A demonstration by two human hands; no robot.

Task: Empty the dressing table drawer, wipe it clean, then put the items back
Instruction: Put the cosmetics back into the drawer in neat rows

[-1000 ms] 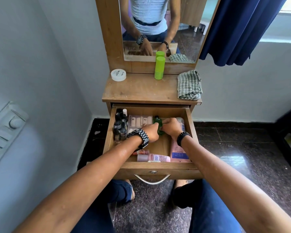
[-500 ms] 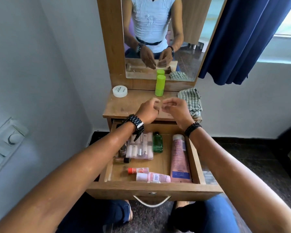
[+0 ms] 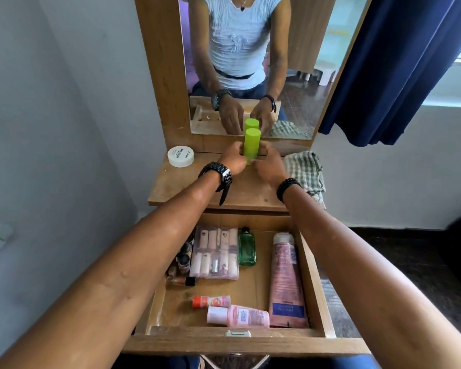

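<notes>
Both hands, left [image 3: 232, 159] and right [image 3: 267, 164], have their grip around the upright lime-green plastic bottle [image 3: 251, 147] on the far wooden tabletop [image 3: 189, 186]. Near, the open wooden drawer [image 3: 250, 342] holds many cosmetics; emptying seems barely begun, wiping remains.

Your open drawer [image 3: 314, 278] sits in front of and below the table [image 3: 186, 193]. On the table, the upright bottle [image 3: 252, 145] stands at the back against the mirror [image 3: 298, 75], with your left hand [image 3: 233, 161] touching its left side and your right hand [image 3: 268, 166] at its right. The round tin [image 3: 180, 156] lies left of them, the folded cloth [image 3: 305, 169] right. In the drawer, the clear case [image 3: 215, 253] lies at the back, a small bottle [image 3: 246, 249] just right of it, small vials [image 3: 183, 259] at its left. The long tube [image 3: 286, 280] lies along the right wall. Two small bottles [image 3: 237, 314] lie near the front.
</notes>
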